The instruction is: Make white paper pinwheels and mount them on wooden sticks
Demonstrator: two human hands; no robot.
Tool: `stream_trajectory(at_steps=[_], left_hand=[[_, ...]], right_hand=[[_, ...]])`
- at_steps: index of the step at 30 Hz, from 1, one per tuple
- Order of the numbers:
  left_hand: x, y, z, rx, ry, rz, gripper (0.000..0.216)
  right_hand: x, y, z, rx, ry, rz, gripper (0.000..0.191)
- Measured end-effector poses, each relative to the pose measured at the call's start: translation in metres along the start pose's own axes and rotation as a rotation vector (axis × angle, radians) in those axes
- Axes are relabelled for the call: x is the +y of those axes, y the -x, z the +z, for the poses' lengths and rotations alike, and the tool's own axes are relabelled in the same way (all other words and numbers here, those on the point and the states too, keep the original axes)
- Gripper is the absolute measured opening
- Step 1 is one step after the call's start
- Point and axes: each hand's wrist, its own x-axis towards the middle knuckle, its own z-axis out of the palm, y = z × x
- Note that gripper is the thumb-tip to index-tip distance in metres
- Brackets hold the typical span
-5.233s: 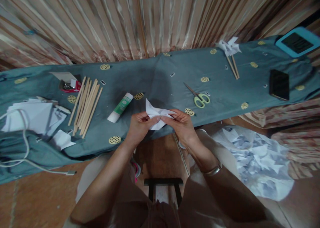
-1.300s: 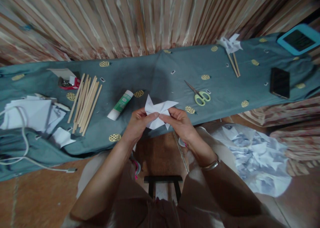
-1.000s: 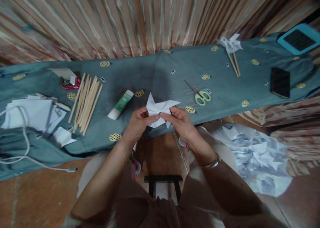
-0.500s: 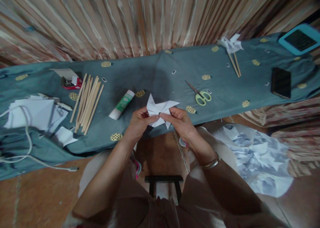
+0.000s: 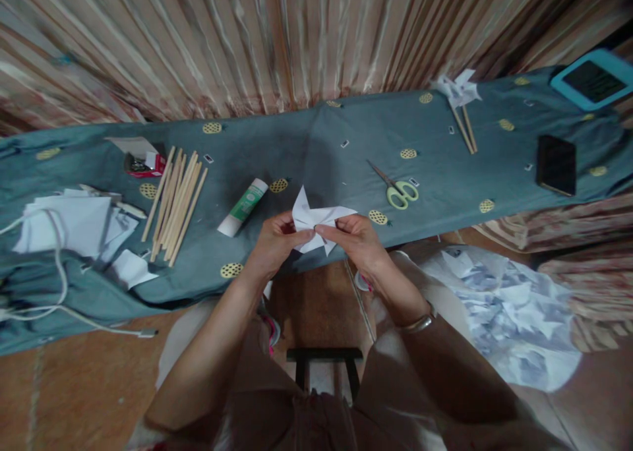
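Observation:
A white folded paper pinwheel [image 5: 316,219] is held over the near edge of the table covered in blue-green cloth [image 5: 316,148]. My left hand [image 5: 275,243] pinches its left side with thumb and fingers closed. My right hand [image 5: 357,240] pinches its middle from the right, fingertips meeting those of the left hand. A bracelet sits on my right wrist.
On the cloth lie a glue stick [image 5: 243,207], a bundle of wooden sticks [image 5: 175,197], green-handled scissors [image 5: 395,187], a finished pinwheel on sticks [image 5: 459,101], a black phone [image 5: 556,164], a blue-framed device [image 5: 593,78], white paper sheets [image 5: 69,223] and a cable [image 5: 59,293]. Paper scraps [image 5: 509,312] lie on the floor at right.
Over five seconds the paper has been folded from a loose shape into a pointed pinwheel form. In the last second both hands stay pinched at its centre with little motion.

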Motion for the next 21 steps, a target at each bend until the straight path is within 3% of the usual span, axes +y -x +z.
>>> stream_trajectory(at_steps=[21], left_hand=[[0.0, 0.0018, -0.0025, 0.036, 0.044, -0.009, 0.025]], right_hand=[[0.0034, -0.0016, 0.0037, -0.017, 0.043, -0.027, 0.032]])
